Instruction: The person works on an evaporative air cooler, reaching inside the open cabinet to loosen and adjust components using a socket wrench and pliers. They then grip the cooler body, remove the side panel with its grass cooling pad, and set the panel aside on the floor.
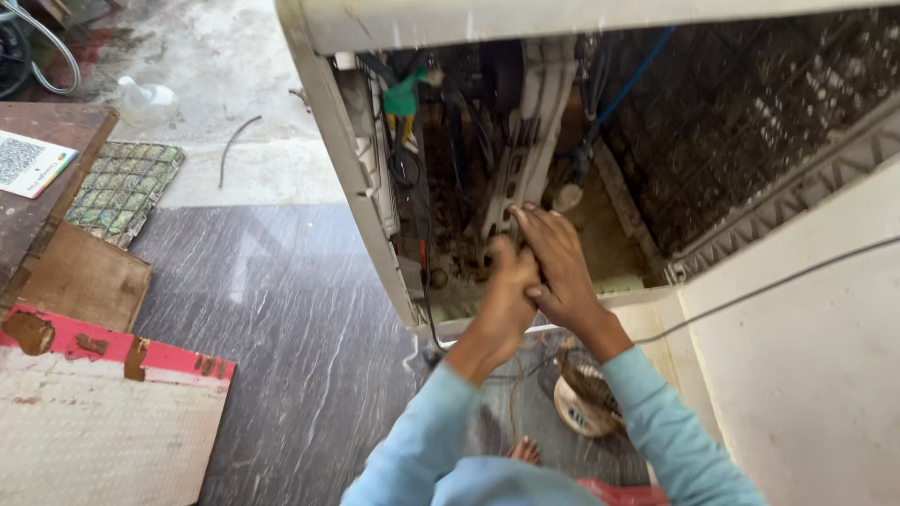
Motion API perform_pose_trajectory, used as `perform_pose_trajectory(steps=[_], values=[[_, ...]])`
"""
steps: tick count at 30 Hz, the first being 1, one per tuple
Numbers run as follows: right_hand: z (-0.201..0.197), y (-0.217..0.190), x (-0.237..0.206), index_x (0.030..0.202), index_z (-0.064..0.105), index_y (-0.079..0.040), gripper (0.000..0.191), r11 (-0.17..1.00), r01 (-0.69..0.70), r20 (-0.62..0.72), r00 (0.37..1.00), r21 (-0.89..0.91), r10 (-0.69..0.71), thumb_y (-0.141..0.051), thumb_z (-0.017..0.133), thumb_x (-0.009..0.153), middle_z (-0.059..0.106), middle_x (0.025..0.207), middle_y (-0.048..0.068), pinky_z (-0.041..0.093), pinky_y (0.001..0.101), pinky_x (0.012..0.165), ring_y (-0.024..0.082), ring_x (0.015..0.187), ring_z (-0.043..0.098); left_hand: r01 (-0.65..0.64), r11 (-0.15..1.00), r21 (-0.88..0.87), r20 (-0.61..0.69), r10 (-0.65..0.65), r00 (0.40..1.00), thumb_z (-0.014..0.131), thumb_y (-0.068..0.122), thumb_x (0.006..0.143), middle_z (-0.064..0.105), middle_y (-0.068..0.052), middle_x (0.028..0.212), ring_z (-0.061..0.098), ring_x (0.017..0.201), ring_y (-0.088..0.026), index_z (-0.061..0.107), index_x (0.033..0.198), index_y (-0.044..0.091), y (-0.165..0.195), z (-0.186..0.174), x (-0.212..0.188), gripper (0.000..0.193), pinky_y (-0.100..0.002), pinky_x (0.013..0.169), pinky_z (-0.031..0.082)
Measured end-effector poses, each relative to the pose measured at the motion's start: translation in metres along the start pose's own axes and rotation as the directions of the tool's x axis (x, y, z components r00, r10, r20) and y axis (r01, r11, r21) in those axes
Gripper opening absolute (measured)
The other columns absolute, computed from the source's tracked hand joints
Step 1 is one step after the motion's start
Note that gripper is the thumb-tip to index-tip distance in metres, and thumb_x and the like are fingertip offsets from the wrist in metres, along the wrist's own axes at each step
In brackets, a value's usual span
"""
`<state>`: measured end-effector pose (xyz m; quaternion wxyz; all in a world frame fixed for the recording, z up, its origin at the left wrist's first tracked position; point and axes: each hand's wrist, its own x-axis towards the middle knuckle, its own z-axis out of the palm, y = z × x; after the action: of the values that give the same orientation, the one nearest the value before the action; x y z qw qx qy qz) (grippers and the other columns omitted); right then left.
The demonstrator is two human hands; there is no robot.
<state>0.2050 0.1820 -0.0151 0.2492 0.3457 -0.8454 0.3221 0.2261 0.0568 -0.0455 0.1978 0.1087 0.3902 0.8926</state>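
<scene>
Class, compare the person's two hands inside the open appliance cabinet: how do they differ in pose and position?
The left hand is curled like a fist, low in the cabinet opening; the right hand lies flatter, fingers extended, reaching higher. The right hand overlaps the left hand, partly covering it. The left hand sits nearer the dangling black wires; the right hand nearer the white bracket. Both are bare, with light blue sleeves.

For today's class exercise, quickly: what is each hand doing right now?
Left hand: curled inside the open cooler cabinet; any grip hidden.
Right hand: fingers laid over the left hand, holding nothing visible.
</scene>
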Motion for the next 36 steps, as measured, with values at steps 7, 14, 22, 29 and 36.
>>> perform_pose_trajectory(steps=[7, 14, 22, 29, 36], values=[[0.040, -0.030, 0.050, 0.138, 0.056, 0.004, 0.040, 0.905, -0.240, 0.049, 0.970, 0.352, 0.238, -0.022, 0.060, 0.107, 0.069, 0.126, 0.020, 0.054, 0.0348, 0.092, 0.025, 0.113, 0.067, -0.121, 0.435, 0.892, -0.289, 0.756, 0.588, 0.068, 0.044, 0.097, 0.059, -0.014, 0.144, 0.058, 0.120, -0.029, 0.055, 0.146, 0.005, 0.079, -0.006, -0.066, 0.063, -0.043, 0.103, 0.046], [0.061, -0.084, 0.086, 0.139, 0.061, 0.002, 0.040, 0.767, -0.347, 0.107, 0.932, 0.539, 0.346, 0.000, 0.051, 0.100, 0.063, 0.083, 0.009, 0.047, 0.0275, 0.061, 0.010, 0.071, 0.053, -0.103, 0.004, 0.995, 0.040, 0.907, 0.419, 0.091, 0.026, 0.083, 0.039, -0.023, 0.152, 0.045, 0.140, -0.037, 0.021, 0.157, -0.004, 0.139, -0.025, -0.047, 0.106, -0.049, 0.118, 0.038], [0.067, -0.103, 0.103, 0.119, 0.071, 0.004, 0.023, 0.639, -0.327, 0.033, 0.904, 0.696, 0.427, -0.004, 0.064, 0.098, 0.075, 0.097, 0.003, 0.054, 0.0228, 0.071, 0.004, 0.083, 0.064, -0.172, 0.363, 0.916, -0.222, 0.814, 0.537, 0.083, 0.016, 0.081, 0.061, -0.022, 0.140, 0.066, 0.128, -0.032, 0.037, 0.148, -0.007, 0.182, -0.032, -0.028, 0.084, -0.040, 0.100, 0.058], [0.071, -0.099, 0.101, 0.116, 0.073, 0.005, 0.021, 0.583, -0.431, 0.161, 0.875, 0.689, 0.457, -0.005, 0.065, 0.099, 0.075, 0.090, 0.007, 0.052, 0.0242, 0.066, 0.007, 0.077, 0.063, 0.180, 0.252, 0.951, -0.310, 0.769, 0.560, 0.082, 0.013, 0.070, 0.074, -0.020, 0.106, 0.074, 0.097, -0.038, 0.057, 0.127, 0.000, 0.203, -0.028, -0.021, 0.063, -0.045, 0.086, 0.057], [0.057, -0.115, 0.072, 0.143, 0.048, 0.007, 0.059, 0.900, -0.105, 0.082, 0.994, 0.424, 0.078, 0.003, 0.066, 0.087, 0.063, 0.133, 0.027, 0.050, 0.0410, 0.102, 0.036, 0.123, 0.063, 0.090, 0.123, 0.988, -0.151, 0.869, 0.471, 0.081, 0.012, 0.077, 0.073, -0.023, 0.111, 0.071, 0.100, -0.043, 0.060, 0.130, -0.002, 0.186, -0.023, -0.024, 0.058, -0.048, 0.086, 0.056]])
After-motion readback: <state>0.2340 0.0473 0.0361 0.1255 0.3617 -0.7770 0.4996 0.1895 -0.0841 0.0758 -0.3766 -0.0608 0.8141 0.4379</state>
